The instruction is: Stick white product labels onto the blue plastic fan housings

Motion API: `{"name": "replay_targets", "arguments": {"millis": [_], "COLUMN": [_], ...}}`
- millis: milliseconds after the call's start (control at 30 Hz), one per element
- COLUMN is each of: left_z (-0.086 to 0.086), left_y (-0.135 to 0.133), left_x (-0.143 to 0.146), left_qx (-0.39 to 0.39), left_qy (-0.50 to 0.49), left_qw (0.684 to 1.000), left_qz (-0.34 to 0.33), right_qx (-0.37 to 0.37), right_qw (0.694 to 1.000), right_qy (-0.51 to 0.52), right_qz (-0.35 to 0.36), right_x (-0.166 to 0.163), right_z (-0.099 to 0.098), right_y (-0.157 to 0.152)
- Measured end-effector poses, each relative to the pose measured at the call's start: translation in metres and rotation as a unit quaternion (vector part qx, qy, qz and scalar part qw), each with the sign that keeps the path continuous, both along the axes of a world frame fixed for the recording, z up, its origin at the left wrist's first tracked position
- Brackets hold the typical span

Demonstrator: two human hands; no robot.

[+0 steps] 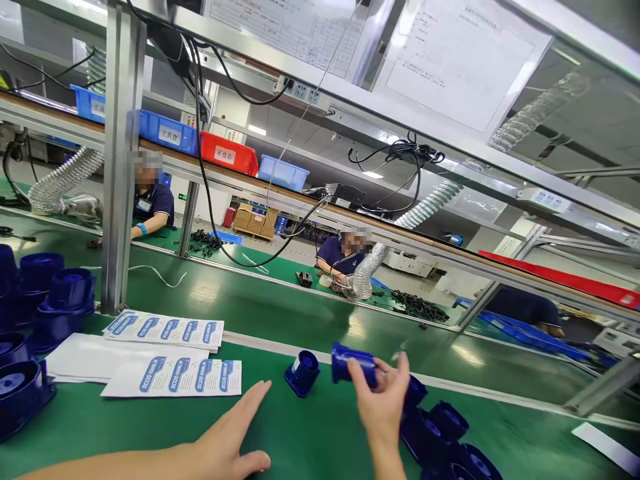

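In my right hand (385, 393) is a dark blue plastic housing (345, 362), held sideways just above the green bench, fingers and thumb wrapped round its right end. My left hand (240, 433) lies stretched out over the bench with the thumb apart and nothing in it. Between the two hands another blue housing (303, 373) stands upright on its flared base, with a pale label patch on its side. Left of it lie sheets of blue-and-white labels (193, 377), partly overlapping a blank white sheet (115, 357).
Several blue housings (65, 297) are heaped at the left, and more housings (445, 427) sit at the right beside my wrist. A metal post (120, 167) rises behind the labels. Hanging cables (210, 200) and a shelf with bins (227, 155) cross above. Co-workers sit across the benches.
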State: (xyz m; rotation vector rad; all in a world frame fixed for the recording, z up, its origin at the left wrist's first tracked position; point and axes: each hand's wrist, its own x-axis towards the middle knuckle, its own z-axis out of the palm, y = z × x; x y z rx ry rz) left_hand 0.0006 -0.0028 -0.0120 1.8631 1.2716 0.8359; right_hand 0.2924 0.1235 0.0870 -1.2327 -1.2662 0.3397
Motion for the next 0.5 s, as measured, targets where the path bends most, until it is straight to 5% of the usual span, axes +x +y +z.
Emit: {"name": "replay_targets", "arguments": {"millis": [100, 200, 333, 433, 500], "left_z": [-0.012, -0.010, 0.008, 0.015, 0.014], "left_y": [0.006, 0.011, 0.017, 0.017, 0.015], "left_x": [0.005, 0.001, -0.008, -0.005, 0.000], "left_qx": [0.025, 0.091, 0.064, -0.056, -0.066], "left_qy": [-0.130, -0.265, -0.342, -0.407, -0.424], "left_qw": [0.991, 0.959, 0.927, 0.905, 0.902], "left_qz": [-0.005, 0.048, 0.141, 0.107, 0.045], "right_qx": [-0.065, -0.124, -0.119, -0.090, -0.079], "right_qw": [0.968, 0.926, 0.924, 0.927, 0.927], "right_qy": [0.106, 0.129, 0.009, -0.074, -0.091], "right_qz": [0.219, 0.332, 0.363, 0.356, 0.355], "right_x": [-0.071, -0.118, -0.126, -0.113, -0.106], "right_z": [-0.027, -0.060, -0.079, -0.081, -0.081], "right_y": [-0.041, -0.073, -0.084, -0.075, -0.068]}}
